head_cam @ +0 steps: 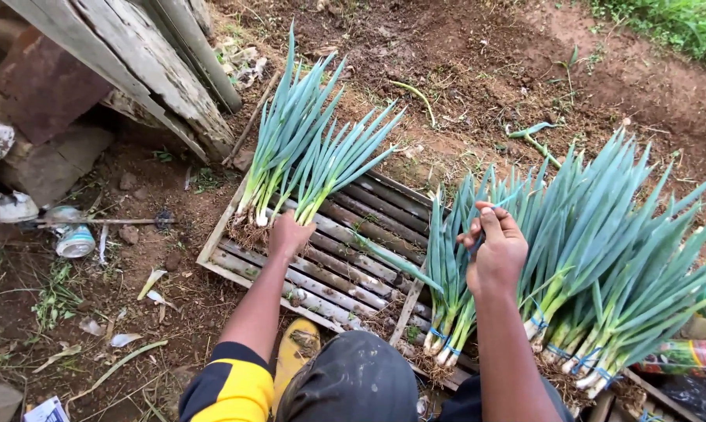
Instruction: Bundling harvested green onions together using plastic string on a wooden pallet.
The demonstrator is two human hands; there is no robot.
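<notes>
Green onions (306, 156) lie loose on the slatted wooden rack (345, 258), left hand (290, 233) gripping their root ends. Right hand (495, 250) pinches one leaf of the nearer tied bunch (451, 266). Roots are best kept aligned.

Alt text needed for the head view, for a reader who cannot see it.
Seen from above, a person's left hand presses loose green onions onto a slatted wooden rack on bare soil, while the right hand rests on blue-tied bunches alongside.

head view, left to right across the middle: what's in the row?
Crushed can → loose green onions on the wooden slat pallet → left hand → tied onion bundle → right hand → large tied onion bundles.
</notes>
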